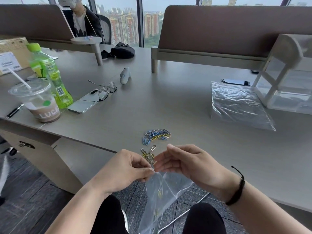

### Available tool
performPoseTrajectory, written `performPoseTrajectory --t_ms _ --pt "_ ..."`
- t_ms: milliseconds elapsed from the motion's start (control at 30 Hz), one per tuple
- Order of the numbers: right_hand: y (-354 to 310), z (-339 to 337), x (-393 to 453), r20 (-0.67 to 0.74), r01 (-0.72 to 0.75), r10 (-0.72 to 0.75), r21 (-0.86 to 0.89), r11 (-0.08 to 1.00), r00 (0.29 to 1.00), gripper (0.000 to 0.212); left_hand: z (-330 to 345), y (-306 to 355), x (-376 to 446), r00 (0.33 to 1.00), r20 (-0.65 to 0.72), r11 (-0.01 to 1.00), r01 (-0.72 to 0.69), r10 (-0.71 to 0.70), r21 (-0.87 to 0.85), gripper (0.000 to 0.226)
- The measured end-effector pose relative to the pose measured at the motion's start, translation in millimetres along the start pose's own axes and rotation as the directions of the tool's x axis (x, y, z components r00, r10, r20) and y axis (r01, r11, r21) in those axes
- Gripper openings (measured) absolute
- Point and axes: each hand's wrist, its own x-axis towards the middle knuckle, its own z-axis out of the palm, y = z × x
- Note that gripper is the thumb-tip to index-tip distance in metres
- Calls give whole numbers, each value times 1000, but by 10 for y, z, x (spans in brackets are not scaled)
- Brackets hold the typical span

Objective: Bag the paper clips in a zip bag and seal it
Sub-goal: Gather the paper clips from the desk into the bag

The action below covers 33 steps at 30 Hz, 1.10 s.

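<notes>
A clear zip bag point(160, 196) hangs below the desk's front edge, over my lap, with a few paper clips inside it. My left hand point(125, 169) and my right hand point(184, 164) both pinch its top edge where their fingertips meet. Just behind my fingers a small cluster of paper clips point(148, 155) lies on the desk. Farther back sits a larger pile of blue, yellow and silver paper clips point(156, 135).
A second clear bag point(239, 105) lies at the right, by a clear organiser point(287, 78). At the left stand an iced drink cup point(38, 102), a green bottle point(50, 76), a phone point(84, 103) with glasses point(104, 91) and a pen point(15, 111). A person sits behind.
</notes>
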Motion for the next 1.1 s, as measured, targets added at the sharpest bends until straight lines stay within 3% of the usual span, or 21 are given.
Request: performPoseTrajectory --t_ms 133,200,267,333,400,467,533,867,967,1100 --pt "-77 -48 157 -153 77 -69 43 996 986 44 -7 -20 2 1000 -4 1000 13 -13 2 10" --pt "-96 -45 311 -207 133 -152 -101 986 967 33 -14 -34 4 1000 -4 1000 14 -14 -2 9" --pt "-95 3 445 -162 188 -265 -382 905 951 25 -18 -47 6 1000 -8 1000 14 -15 -9 8" --pt "-88 66 536 -35 230 -331 -650 724 943 21 -25 -53 4 1000 -13 1000 14 -14 -8 8" --pt "-73 136 593 115 254 -323 -867 429 939 26 -39 -51 -1 1000 -17 1000 10 -10 -5 6" --pt "-28 190 626 272 349 -318 -911 218 908 27 -56 -52 -2 1000 -16 1000 -1 1 -25 6" --pt "19 192 611 378 439 -317 -887 146 870 21 -61 -55 -1 1000 -11 999 -16 16 -35 6" --pt "-53 -5 127 369 413 -235 -894 175 899 23 -56 -48 10 999 -15 997 42 -43 -70 6" --pt "-68 -5 -2 361 392 -189 -905 165 913 26 -53 -35 -1 999 -11 997 47 -48 -64 18" --pt "-127 -32 -77 298 354 -201 -857 375 933 21 -54 -22 -6 999 -18 997 44 -46 -61 23"
